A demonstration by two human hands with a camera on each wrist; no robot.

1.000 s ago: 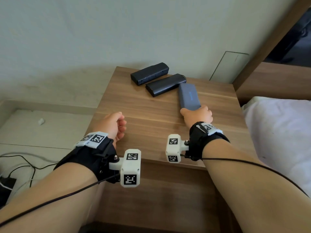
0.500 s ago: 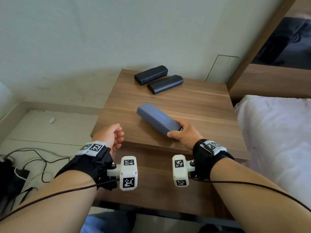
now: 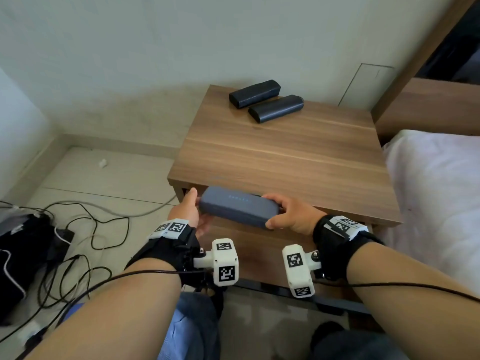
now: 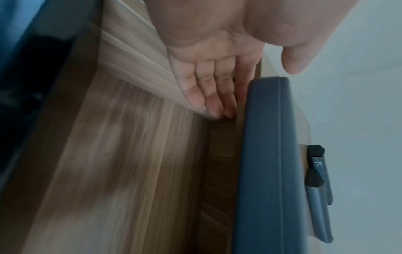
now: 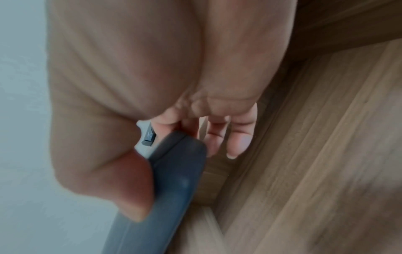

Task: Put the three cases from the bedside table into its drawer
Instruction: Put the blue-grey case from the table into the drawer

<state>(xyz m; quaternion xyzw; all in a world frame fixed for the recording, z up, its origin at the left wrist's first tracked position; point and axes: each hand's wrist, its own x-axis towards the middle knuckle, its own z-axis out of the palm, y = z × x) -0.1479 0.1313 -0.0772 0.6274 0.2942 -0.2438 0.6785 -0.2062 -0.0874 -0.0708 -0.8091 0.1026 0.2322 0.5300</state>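
A blue-grey case (image 3: 237,206) hangs crosswise in front of the bedside table's (image 3: 285,157) front edge, above the drawer front (image 3: 259,245). My right hand (image 3: 288,216) grips its right end, thumb on the near side and fingers behind (image 5: 237,142). My left hand (image 3: 185,211) is at the left end with straight fingers (image 4: 208,96) reaching under the tabletop edge, thumb beside the case (image 4: 265,154). Two black cases (image 3: 254,93) (image 3: 276,108) lie side by side at the table's back. No opening into the drawer shows.
A bed with a white sheet (image 3: 436,190) stands against the table's right side, with a wooden headboard (image 3: 428,105) behind. Loose cables (image 3: 85,229) and a black bag (image 3: 23,255) lie on the floor to the left. My knees are below the drawer.
My right hand has carried the blue-grey case from the table's back right to its front edge and turned it crosswise. My left hand has uncurled and come to the case's left end.
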